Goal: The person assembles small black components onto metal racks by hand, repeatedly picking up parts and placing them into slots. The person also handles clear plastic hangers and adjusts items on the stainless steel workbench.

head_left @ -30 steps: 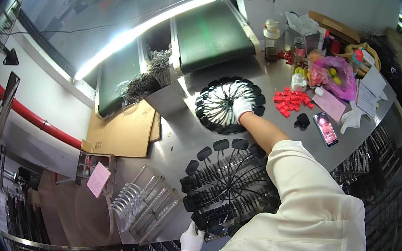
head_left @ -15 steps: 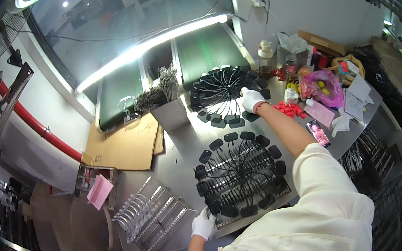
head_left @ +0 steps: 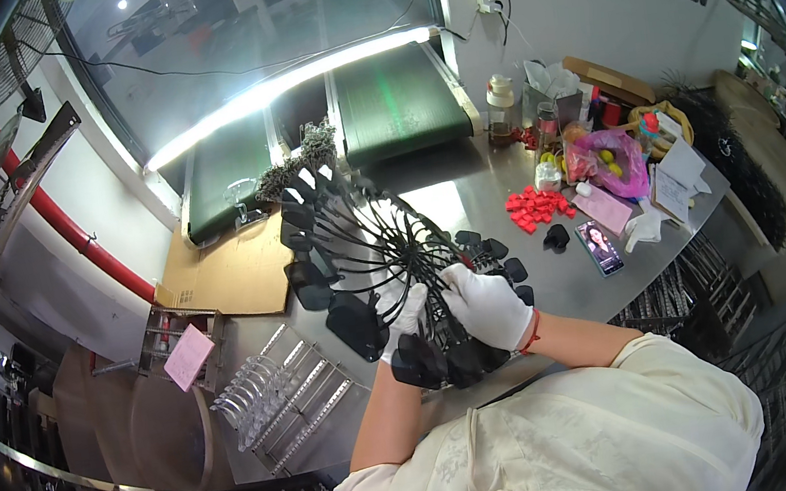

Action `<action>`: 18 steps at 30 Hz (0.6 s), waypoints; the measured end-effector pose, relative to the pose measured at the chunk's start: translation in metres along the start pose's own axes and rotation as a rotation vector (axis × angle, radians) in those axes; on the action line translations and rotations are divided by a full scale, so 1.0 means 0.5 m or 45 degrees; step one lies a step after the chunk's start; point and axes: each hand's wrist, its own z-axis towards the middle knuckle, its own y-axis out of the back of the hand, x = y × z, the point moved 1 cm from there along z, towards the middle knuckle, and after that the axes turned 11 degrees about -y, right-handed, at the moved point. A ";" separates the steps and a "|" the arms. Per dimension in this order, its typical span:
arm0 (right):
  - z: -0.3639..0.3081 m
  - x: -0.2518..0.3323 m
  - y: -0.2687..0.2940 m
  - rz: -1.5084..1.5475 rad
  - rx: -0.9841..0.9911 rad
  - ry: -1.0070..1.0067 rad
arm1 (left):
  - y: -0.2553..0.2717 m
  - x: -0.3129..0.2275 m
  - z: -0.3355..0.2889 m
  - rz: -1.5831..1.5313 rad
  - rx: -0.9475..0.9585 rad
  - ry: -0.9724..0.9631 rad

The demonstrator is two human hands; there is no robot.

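A wheel-shaped rack of dark lenses (head_left: 312, 285) on thin black wires is held up and tilted in front of me. My left hand (head_left: 404, 315), in a white glove, is closed on its wires left of the hub. My right hand (head_left: 489, 306), also gloved in white, is closed at the wires just right of the hub; its fingertips are partly hidden. More dark lenses (head_left: 495, 251) show behind my right hand, partly covered, and I cannot tell whether they belong to a second wheel. One loose dark piece (head_left: 556, 237) lies on the metal table to the right.
A wire rack with clear lenses (head_left: 256, 405) stands at the left table edge by flat cardboard (head_left: 211, 282). Red pieces (head_left: 536, 208), a phone (head_left: 599, 248), a pink bag (head_left: 620, 164) and bottles (head_left: 500, 107) crowd the right. Green conveyor belts (head_left: 395, 103) lie behind.
My right hand has come back from the far wheel, which is now off its far spot. My left hand has moved from the near tray's corner up to the wires. A lens wheel is now raised and tilted.
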 end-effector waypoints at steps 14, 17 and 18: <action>-0.074 0.035 -0.009 -0.067 0.462 0.291 | -0.043 -0.117 -0.132 0.187 -0.279 -0.114; -0.083 0.051 -0.036 0.049 0.534 0.455 | -0.023 -0.163 -0.168 0.196 -0.237 -0.139; -0.078 0.042 -0.037 0.321 0.549 0.464 | -0.008 -0.181 -0.164 0.074 -0.175 -0.188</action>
